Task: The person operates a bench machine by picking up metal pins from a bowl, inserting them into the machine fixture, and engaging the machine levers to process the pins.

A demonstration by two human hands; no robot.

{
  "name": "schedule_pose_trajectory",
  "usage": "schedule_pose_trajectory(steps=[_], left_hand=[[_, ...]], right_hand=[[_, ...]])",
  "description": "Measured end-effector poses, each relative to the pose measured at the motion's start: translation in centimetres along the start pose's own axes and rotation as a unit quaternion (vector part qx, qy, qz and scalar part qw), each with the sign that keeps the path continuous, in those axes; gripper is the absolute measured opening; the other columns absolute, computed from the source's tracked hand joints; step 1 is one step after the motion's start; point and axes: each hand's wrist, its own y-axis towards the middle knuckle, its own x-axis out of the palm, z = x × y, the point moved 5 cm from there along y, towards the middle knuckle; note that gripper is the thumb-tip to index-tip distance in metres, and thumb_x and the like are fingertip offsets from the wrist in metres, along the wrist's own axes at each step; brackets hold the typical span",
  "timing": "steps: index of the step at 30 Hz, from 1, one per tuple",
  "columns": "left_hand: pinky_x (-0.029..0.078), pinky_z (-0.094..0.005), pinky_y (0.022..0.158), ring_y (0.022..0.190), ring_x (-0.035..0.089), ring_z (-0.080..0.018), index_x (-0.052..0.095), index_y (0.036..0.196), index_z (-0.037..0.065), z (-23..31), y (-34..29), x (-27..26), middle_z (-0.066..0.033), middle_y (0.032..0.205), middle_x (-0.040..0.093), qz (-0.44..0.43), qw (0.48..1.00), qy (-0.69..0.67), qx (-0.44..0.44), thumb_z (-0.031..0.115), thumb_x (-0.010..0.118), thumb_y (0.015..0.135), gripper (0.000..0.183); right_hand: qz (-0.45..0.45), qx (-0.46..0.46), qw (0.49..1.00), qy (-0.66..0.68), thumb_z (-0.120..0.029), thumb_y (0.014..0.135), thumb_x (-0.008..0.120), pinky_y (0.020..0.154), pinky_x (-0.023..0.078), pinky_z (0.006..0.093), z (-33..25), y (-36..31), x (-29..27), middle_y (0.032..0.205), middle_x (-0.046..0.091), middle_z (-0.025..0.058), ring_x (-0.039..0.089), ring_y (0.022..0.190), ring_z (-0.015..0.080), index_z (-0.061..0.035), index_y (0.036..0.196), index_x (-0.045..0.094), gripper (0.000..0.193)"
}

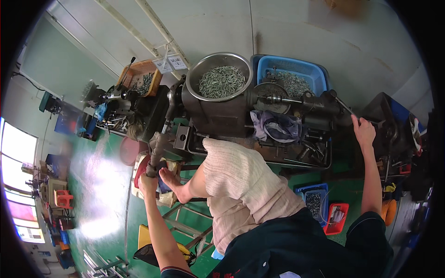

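Machine [208, 121] takes the centre

And there's the basin [191, 76] on top, metal pins [222, 82] heaped inside! Just right of it, behind the disc [265, 104], stands the tub [292, 59], parts in it too. Far left, beyond the long handle [160, 144], a crate [139, 68]! Left hand [148, 182] on that handle's near end; right hand [365, 133] out right, on the lever [344, 105]. Below the disc, a rag [278, 126], and under that the tray [296, 163]. Lower right, two bins [333, 229], side by side!
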Motion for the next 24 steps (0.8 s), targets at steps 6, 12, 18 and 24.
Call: schedule_pose_trajectory(steps=[6, 12, 18, 24], left_hand=[[0.046, -0.0423, 0.063, 0.071, 0.058, -0.0363, 0.062, 0.072, 0.000, -0.2, -0.1, -0.1, -0.0207, 0.071, 0.059, 0.014, 1.000, -0.002, 0.007, 0.022, 0.064, 0.061, 0.025], [0.046, -0.0420, 0.063, 0.070, 0.058, -0.0359, 0.062, 0.073, 0.001, 0.2, -0.2, -0.3, -0.0208, 0.071, 0.059, 0.012, 1.000, -0.019, 0.008, 0.023, 0.065, 0.060, 0.026], [0.045, -0.0425, 0.064, 0.072, 0.057, -0.0361, 0.062, 0.074, 0.001, -0.2, -0.2, -0.3, -0.0206, 0.073, 0.059, 0.017, 1.000, -0.003, 0.010, 0.022, 0.064, 0.060, 0.026], [0.045, -0.0425, 0.065, 0.073, 0.058, -0.0362, 0.062, 0.075, 0.001, -0.1, 0.2, -0.1, -0.0206, 0.074, 0.059, 0.008, 1.000, 0.002, -0.007, 0.023, 0.063, 0.061, 0.025]], right_hand=[[-0.002, 0.027, 1.000, -0.015, -0.050, 0.080, 0.043, 0.058, 0.044, 0.0448, -0.7, -0.4, -0.4, 0.066, 0.058, 0.0190, 0.056, 0.066, 0.0365, -0.0025, 0.070, 0.058, 0.051], [0.011, 0.028, 0.999, -0.011, -0.051, 0.081, 0.042, 0.059, 0.044, 0.0449, -0.3, -0.5, -0.3, 0.067, 0.058, 0.0193, 0.056, 0.066, 0.0367, -0.0030, 0.072, 0.058, 0.051], [-0.040, 0.040, 0.998, -0.016, -0.046, 0.081, 0.045, 0.067, 0.042, 0.0439, -0.2, 0.2, 0.8, 0.082, 0.059, 0.0152, 0.055, 0.083, 0.0314, -0.0048, 0.084, 0.058, 0.044], [0.222, 0.017, 0.975, 0.008, -0.032, 0.076, 0.054, 0.081, 0.034, 0.0443, -7.9, 4.9, 1.1, 0.108, 0.050, 0.0070, 0.044, 0.106, 0.0238, -0.0080, 0.102, 0.052, 0.036]])
